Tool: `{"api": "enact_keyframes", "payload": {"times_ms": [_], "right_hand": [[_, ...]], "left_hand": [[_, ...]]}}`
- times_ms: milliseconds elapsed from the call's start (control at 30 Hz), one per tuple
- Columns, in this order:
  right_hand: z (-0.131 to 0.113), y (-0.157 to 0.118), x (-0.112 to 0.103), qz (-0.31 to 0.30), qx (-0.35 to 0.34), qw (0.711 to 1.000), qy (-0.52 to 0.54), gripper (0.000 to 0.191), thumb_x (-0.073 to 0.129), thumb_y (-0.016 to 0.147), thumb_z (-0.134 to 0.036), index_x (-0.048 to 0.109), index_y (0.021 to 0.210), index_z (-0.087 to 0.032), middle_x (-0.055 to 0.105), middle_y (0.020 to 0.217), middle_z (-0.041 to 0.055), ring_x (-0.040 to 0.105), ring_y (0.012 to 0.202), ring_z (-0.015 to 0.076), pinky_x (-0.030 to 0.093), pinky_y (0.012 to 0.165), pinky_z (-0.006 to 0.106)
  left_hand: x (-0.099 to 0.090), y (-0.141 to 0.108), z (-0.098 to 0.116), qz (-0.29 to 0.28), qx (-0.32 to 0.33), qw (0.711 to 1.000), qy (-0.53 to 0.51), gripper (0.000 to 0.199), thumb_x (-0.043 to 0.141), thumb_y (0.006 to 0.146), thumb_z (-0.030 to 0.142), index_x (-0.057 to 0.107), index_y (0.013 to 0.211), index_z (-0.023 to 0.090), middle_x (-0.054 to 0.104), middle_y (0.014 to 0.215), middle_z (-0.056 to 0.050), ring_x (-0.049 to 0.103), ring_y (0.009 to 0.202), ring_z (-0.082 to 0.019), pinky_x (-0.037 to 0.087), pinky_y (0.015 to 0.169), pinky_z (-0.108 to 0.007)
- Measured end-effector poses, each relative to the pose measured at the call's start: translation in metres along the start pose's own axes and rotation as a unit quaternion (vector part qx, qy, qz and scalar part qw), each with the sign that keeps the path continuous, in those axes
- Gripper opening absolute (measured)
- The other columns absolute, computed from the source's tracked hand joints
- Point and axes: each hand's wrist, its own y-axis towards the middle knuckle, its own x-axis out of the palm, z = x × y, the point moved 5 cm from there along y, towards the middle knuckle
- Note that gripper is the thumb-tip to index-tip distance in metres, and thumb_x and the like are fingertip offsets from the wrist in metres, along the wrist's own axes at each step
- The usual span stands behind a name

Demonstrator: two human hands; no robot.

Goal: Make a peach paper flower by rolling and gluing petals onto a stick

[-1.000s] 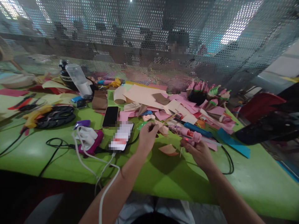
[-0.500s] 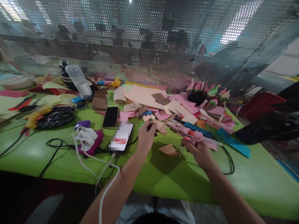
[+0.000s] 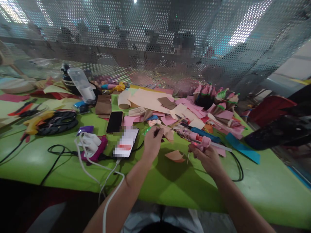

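My right hand (image 3: 205, 157) is wrapped round the handle of a pink glue gun (image 3: 199, 139), whose nozzle points left and whose glue stick sticks out at the back. My left hand (image 3: 153, 139) is closed in a pinch on a small paper piece (image 3: 168, 133), close to the nozzle. Whether nozzle and paper touch is too small to tell. Below, between my hands, a curved peach paper piece (image 3: 175, 156) lies on the green table (image 3: 170, 191).
Left of my left hand are a lit phone (image 3: 126, 142), a dark phone (image 3: 115, 122) and a magenta power strip (image 3: 96, 149) with white cables. Paper scraps (image 3: 145, 98) cover the back. A yellow glue gun (image 3: 39, 122) lies left, a bottle (image 3: 82, 84) stands behind, and paper flowers (image 3: 222, 94) are back right.
My left hand's fingers have shifted very slightly near the nozzle. My right hand and the glue gun look unmoved.
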Motion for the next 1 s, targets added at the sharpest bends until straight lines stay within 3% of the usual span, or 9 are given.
{"api": "enact_keyframes", "payload": {"times_ms": [167, 700, 1000], "right_hand": [[-0.0012, -0.0005, 0.0015, -0.003, 0.002, 1.000, 0.009, 0.041, 0.068, 0.075, -0.058, 0.064, 0.070, -0.018, 0.059, 0.062, 0.0024, 0.046, 0.056, 0.0151, 0.040, 0.050, 0.027], [0.0072, 0.0009, -0.0018, 0.001, 0.016, 1.000, 0.004, 0.046, 0.068, 0.074, -0.062, 0.065, 0.070, -0.016, 0.059, 0.061, 0.0023, 0.044, 0.054, 0.0135, 0.038, 0.049, 0.027], [0.0021, 0.0004, -0.0013, 0.008, 0.014, 1.000, 0.007, 0.044, 0.068, 0.074, -0.060, 0.064, 0.068, -0.017, 0.055, 0.058, 0.0009, 0.045, 0.053, 0.0136, 0.039, 0.049, 0.027]], "left_hand": [[0.0022, -0.0005, 0.0015, -0.018, 0.008, 1.000, 0.009, 0.023, 0.061, 0.081, 0.036, 0.056, 0.067, 0.018, 0.055, 0.062, 0.002, 0.051, 0.055, -0.009, 0.044, 0.052, -0.020], [-0.0024, 0.0002, 0.0054, 0.016, -0.006, 1.000, -0.022, 0.018, 0.062, 0.080, 0.032, 0.058, 0.069, 0.018, 0.057, 0.061, 0.001, 0.052, 0.052, -0.008, 0.043, 0.049, -0.018], [-0.0022, 0.0003, 0.0046, 0.006, -0.005, 1.000, -0.014, 0.022, 0.064, 0.079, 0.034, 0.057, 0.066, 0.018, 0.056, 0.061, 0.001, 0.052, 0.053, -0.009, 0.043, 0.048, -0.018]]}}
